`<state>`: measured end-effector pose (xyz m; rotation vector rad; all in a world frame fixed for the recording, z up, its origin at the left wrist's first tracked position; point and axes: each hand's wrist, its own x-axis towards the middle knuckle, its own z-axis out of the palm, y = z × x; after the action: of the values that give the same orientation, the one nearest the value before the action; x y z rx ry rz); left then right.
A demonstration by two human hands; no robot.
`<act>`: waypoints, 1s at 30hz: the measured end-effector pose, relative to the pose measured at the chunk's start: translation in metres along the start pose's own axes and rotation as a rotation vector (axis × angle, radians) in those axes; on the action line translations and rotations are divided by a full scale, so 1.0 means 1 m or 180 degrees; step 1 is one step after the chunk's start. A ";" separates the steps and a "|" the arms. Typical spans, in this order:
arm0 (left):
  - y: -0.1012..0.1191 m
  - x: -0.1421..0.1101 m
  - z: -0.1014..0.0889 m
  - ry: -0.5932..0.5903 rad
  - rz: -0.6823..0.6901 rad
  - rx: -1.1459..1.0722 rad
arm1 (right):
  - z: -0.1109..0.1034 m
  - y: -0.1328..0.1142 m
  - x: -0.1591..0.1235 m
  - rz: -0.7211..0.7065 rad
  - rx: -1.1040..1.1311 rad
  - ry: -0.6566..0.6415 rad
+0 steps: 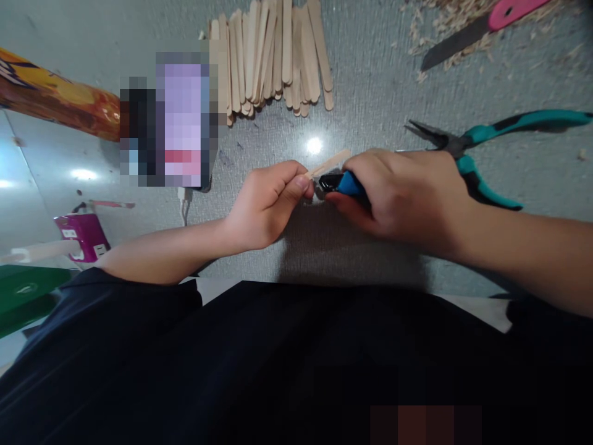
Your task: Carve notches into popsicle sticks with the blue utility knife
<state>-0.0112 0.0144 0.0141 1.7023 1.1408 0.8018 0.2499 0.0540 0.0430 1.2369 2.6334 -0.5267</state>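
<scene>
Holding work at mid-surface, listed from left to right: one glossy brown-and-yellow wrapped cylinder (60,102); one magenta power outlet block (83,238); one masked device with a lit screen (183,111), white cable (184,207) attached; the left hand (278,201), narrow, thumb and fingers pinching one end of a flat, pale wooden stick (336,161); beyond it, a loose row of round-ended wooden sticks (273,55); one blue-and-black hand tool (351,185), tip just beside the left fingertips and the held stick, whether its jaws touch wood cannot be told; the right hand (403,191), wrapped around that tool; one teal-and-black pair of long-nosed pliers (500,127), handles spread, on the grey textured surface (370,80); one pink-handled saw (456,49) among pale wood shavings (419,40). Handling notes, by judgement: pinch firmly, close to where the tool meets the wood, yet with fingertips clear of its jaws; keep the stick flat between them; squeeze gradually, since thin wood may split along its grain.
</scene>
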 end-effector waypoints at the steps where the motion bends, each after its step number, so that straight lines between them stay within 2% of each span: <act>1: 0.001 0.000 -0.001 -0.0023 -0.0060 0.0041 | 0.000 0.000 0.000 0.0018 0.0004 -0.0012; 5: 0.003 -0.002 -0.001 -0.0067 -0.0227 0.0202 | 0.000 0.000 0.000 0.0039 0.0035 -0.0053; 15: 0.004 -0.003 0.001 -0.0006 -0.0216 0.0582 | -0.003 -0.001 0.000 0.0030 -0.0011 -0.0074; 25: 0.007 0.001 0.001 -0.0003 -0.0222 0.0546 | -0.005 0.002 0.006 0.0089 0.0089 -0.0183; 30: 0.009 0.000 -0.001 -0.0103 -0.0352 0.0533 | -0.003 0.004 0.005 0.0196 0.0289 -0.0034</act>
<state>-0.0089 0.0134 0.0232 1.7646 1.2980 0.6225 0.2496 0.0614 0.0430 1.3325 2.5795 -0.6469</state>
